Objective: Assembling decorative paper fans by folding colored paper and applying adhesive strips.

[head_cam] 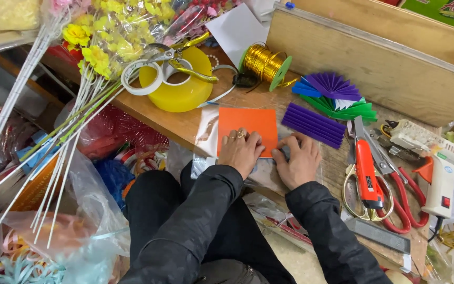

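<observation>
While both hands are pressing down at the near edge of the orange paper sheet [248,126], I am keeping it flat on the wooden bench [185,123] so it cannot slide. My left hand [241,150] is lying open, fingers spread over the sheet's near left corner; my right hand [299,158] is curled loosely, fingertips pinning the near right edge, gripping nothing. Just right of the sheet a pleated purple strip [313,123] is lying, and beyond it folded purple, blue and green paper fans [337,94]. Crowding the right side are an orange-handled cutter [368,173], red-handled scissors [400,197] and a white glue gun [442,179]. Far left, a yellow tape roll [179,84] and a gold wire spool [264,63] are sitting well apart from my hands, with artificial yellow flowers [95,42] leaning over them.
</observation>
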